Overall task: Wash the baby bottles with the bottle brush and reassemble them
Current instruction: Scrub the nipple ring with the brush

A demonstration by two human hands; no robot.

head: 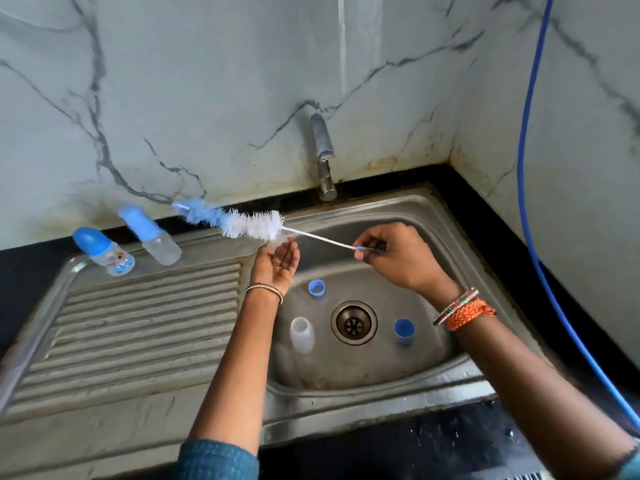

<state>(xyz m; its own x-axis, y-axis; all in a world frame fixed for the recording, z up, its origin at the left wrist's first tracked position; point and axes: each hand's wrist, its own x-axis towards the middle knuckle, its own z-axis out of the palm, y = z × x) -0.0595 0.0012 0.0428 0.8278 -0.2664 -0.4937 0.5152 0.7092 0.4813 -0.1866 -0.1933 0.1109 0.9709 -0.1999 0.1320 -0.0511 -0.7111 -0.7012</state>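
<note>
In sink (433, 216): one bottle (302, 334), two caps (317, 289); right-hand fingers (367, 245) pinch brush (249, 225); left hand (280, 263) open, perhaps cradling teat.

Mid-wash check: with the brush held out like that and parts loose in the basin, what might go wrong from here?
1. The right hand pinches only the handle tip of the bottle brush, so the long bristle end may swing or slip.
2. The bristles reach toward the capped bottles on the drainboard and could knock them over.
3. The blue ring lies near the drain and may wash against it.
</note>
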